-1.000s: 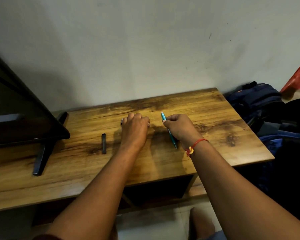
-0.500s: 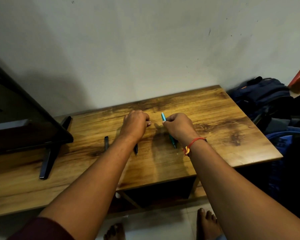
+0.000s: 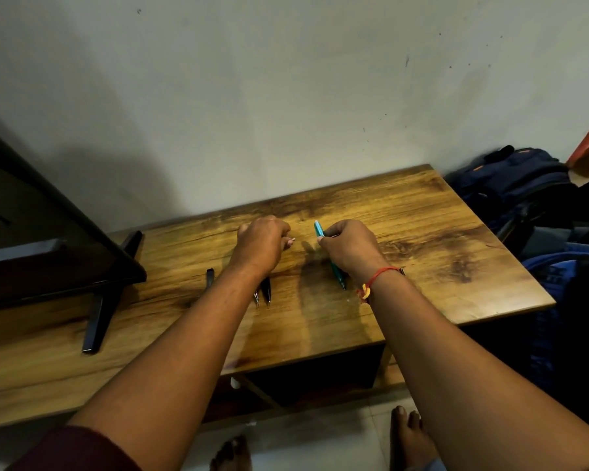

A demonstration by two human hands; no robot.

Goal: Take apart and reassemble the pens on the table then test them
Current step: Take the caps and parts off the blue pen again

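One teal pen (image 3: 338,278) gripped within right fingers (image 3: 332,239).

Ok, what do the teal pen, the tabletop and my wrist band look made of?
Teal pen: probably plastic, glossy, from its bright uniform colour. Tabletop: wood or wood-look laminate, with visible grain, soft sheen. Wrist band: red thread, knotted, with a yellow bit.

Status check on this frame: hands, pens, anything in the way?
Left hand grips two dark pens. Right hand grips teal pen. Small dark piece lies loose on table, left of both; nothing blocking.
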